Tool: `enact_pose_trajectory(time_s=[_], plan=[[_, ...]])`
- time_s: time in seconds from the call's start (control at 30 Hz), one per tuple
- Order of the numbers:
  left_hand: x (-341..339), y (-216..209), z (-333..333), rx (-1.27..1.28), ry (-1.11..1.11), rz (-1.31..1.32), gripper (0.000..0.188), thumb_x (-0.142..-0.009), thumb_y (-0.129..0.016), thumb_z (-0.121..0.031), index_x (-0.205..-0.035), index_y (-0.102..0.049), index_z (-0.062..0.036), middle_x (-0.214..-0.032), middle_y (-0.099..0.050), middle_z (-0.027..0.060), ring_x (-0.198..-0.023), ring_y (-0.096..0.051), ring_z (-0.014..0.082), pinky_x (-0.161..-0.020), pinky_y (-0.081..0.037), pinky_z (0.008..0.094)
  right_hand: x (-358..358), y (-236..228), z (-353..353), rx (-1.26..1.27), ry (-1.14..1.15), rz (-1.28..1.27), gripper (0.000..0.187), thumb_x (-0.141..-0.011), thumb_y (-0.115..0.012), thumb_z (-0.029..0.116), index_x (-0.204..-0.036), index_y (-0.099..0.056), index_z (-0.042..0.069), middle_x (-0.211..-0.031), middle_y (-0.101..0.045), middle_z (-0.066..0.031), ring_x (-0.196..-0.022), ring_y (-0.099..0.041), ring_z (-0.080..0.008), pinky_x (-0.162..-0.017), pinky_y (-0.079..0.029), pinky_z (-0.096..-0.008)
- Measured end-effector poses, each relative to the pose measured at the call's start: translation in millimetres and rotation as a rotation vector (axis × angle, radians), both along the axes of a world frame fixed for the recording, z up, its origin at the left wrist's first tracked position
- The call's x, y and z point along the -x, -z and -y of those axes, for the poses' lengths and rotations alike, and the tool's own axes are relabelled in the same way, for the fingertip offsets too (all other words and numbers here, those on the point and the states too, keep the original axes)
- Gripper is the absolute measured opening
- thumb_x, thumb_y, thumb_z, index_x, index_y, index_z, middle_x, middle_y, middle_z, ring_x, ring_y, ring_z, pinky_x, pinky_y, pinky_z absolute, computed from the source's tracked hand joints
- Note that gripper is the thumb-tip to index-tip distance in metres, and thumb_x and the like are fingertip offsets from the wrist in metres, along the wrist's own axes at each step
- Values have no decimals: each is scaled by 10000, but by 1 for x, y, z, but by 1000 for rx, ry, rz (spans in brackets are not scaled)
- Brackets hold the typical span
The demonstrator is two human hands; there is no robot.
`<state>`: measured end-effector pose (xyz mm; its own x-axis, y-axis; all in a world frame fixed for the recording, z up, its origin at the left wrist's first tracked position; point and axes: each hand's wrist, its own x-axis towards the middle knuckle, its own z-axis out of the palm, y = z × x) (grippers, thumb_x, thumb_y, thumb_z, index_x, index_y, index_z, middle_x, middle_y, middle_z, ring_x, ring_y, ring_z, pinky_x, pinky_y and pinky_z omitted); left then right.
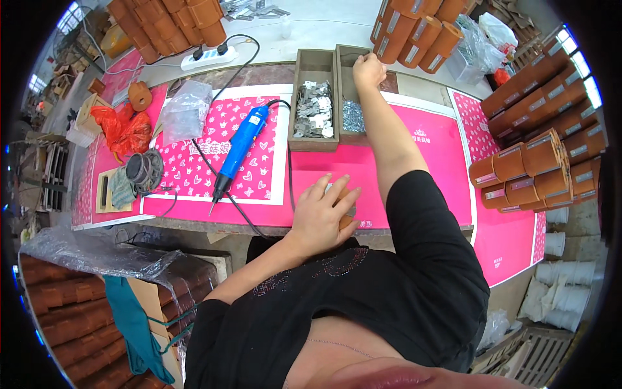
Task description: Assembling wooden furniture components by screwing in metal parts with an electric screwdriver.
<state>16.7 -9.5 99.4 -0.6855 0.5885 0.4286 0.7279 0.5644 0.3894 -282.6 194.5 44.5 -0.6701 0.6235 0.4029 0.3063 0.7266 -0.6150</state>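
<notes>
While the right hand (369,70) reaches out at one o'clock, we see the left hand (324,211) lying just below the middle of the view, palm down with its fingers spread over a small brown rounded piece (343,220). That piece sits at the near edge of the pink-covered table (414,188); it is matt and terracotta-coloured, mostly hidden by the hand, so we cannot tell its full shape. The left grip is spread broadly around it. The right grip is bunched, fingertips drawn together over the far end of a brown wooden tray (353,133) holding small silvery pieces, and we cannot tell whether it holds anything.

Just beside it, at twelve o'clock, we find a second brown wooden tray (300,97) with flat silvery metal pieces (315,107). At ten o'clock a blue pen-shaped electric screwdriver (241,148) lies with its tip toward us; its white label is too small for us to read. Stacked terracotta-coloured cylinders (525,172) stand at three o'clock, bearing pale rectangular patches. On the pink covering we make out white hearts, crowns and printed characters, and faint print on a clear plastic bag (186,113) at ten to eleven o'clock.
</notes>
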Motion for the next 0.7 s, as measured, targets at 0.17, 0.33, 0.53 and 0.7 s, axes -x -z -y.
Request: enact_pose_trajectory(time_s=[0.17, 0.33, 0.53, 0.7], plan=[[0, -2, 1, -3, 23, -31, 525, -674, -681, -346, -1138, -566, -129, -1176, -510, 126, -1084, -471, 354, -841, -437, 437, -30, -23, -26, 286, -169, -175, 225, -770, -607, 258, -843, -628, 47, -810, -654, -127, -771, -608, -273, -727, -456, -380], [1, 1, 2, -26, 25, 1, 627, -665, -690, -350, -1205, -505, -90, -1219, -470, 163, -1105, -453, 381, -892, -411, 449, -121, -27, -42, 579, -464, -277, 196, -805, -623, 194, -761, -590, 6, -640, -565, -14, -587, -498, -87, -547, -400, -237], [0, 9, 16, -296, 104, 111, 897, -585, -777, -263, -1330, -324, -53, -1350, -293, 225, -1231, -330, 391, -1015, -299, 442, -275, -39, -11, 829, -658, -132, 128, -828, -634, 141, -841, -578, 27, -691, -507, 50, -631, -440, -36, -581, -365, -187], [-11, 47, 38, -544, 50, 500, 1092, -554, -836, -250, -1377, -154, -27, -1359, -255, 231, -1266, -306, 345, -1006, -327, 435, -341, -36, 5, 841, -858, 38, 348, -784, -675, 131, -1070, -511, 21, -913, -535, -26, -840, -501, -101, -715, -410, -242]])
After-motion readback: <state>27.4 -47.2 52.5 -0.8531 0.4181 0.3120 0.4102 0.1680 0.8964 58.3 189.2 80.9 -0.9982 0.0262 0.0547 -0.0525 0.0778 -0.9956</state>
